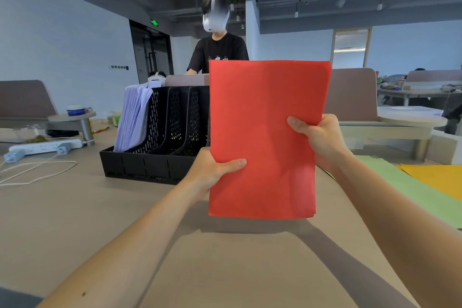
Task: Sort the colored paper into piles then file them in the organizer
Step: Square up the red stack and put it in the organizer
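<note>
Left hand (215, 170) pinches the lower left edge of the red paper stack (265, 132), thumb across the front face, fingers hidden behind. Right hand (321, 140) grips the right edge higher up, thumb likewise in front. The stack is held upright in the air at the centre of the frame, clear of the table (75, 220), in front of the right end of the black organizer (150, 157), which stands at centre left.

Likely risks, left to right:
- The leftmost slot already holds lilac paper (135, 117), so a drop there would mix colours.
- The open slots beside it look narrow. Their dividers could catch the lower corners and crumple or fan the sheets if the stack goes down askew.
- The thin sheets are gripped only at their edges, so the unsupported top could flop, and loose sheets could slip out below.
- The stack hides the organizer's right end, so aiming there would be blind.

Appearance of the stack: uniform matte red, several sheets, edges nearly flush, a slight stagger at the lower right corner, faint ripples through the middle. Green paper (410, 182) and yellow paper (440, 177) lie flat on the table at right, not yet filed.
</note>
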Action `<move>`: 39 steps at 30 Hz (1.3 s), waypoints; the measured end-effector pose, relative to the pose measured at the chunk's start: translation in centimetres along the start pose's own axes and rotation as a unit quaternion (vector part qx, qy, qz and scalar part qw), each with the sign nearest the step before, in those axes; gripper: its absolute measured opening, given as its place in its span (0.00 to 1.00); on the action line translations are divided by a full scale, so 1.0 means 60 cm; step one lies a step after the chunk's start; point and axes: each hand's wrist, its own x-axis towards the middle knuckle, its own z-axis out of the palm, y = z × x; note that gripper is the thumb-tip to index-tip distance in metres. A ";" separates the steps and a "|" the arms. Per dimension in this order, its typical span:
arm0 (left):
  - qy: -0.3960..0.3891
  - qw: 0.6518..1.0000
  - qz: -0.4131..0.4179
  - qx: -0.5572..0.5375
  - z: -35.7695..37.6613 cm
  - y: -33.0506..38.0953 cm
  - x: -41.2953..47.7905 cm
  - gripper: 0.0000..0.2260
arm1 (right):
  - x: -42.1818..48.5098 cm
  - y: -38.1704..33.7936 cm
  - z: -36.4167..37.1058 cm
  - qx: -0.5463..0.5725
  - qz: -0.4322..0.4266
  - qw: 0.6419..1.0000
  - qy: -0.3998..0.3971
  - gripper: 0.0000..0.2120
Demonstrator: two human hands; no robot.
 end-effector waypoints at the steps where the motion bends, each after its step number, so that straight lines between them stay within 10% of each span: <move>1: -0.020 1.000 -0.015 0.010 -0.004 -0.009 -0.007 0.15 | 0.005 0.002 0.004 0.005 -0.003 1.000 0.012 0.01; 24: 0.191 0.965 -0.032 0.178 -0.201 -0.005 -0.108 0.04 | 0.109 0.011 0.250 -0.160 -0.047 0.970 -0.176 0.10; 39: 0.370 0.797 0.024 0.476 -0.328 0.061 0.016 0.19 | 0.286 -0.010 0.438 -0.230 -0.098 0.950 -0.188 0.13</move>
